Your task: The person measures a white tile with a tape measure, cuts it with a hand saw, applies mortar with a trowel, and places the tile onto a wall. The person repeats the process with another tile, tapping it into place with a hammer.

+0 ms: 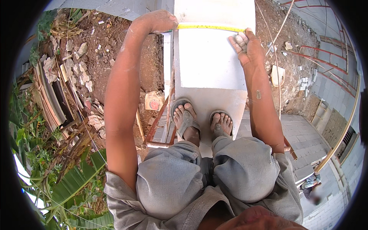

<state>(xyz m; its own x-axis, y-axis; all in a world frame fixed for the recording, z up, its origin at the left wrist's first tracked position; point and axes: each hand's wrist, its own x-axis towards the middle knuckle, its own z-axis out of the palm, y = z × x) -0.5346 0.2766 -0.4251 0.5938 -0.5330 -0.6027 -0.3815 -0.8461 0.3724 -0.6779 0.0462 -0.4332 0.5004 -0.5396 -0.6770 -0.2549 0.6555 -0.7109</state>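
A yellow tape measure blade stretches straight across the pale, flat top of a wall, from one side edge to the other. At its left end my left hand is closed around the tape measure; most of what lies in the palm is hidden, with a bit of green showing below. Over the right edge, my right hand grips the blade's other end near the thumb, its remaining fingers partly curled and dusted white. Both of my arms reach forward past my bent knees.
My sandalled feet stand on the wall's grey nearer part, high above ground. Rusty scaffold bars and thin poles flank it. Below left lie soil, stacked boards and banana leaves; another person is down at right.
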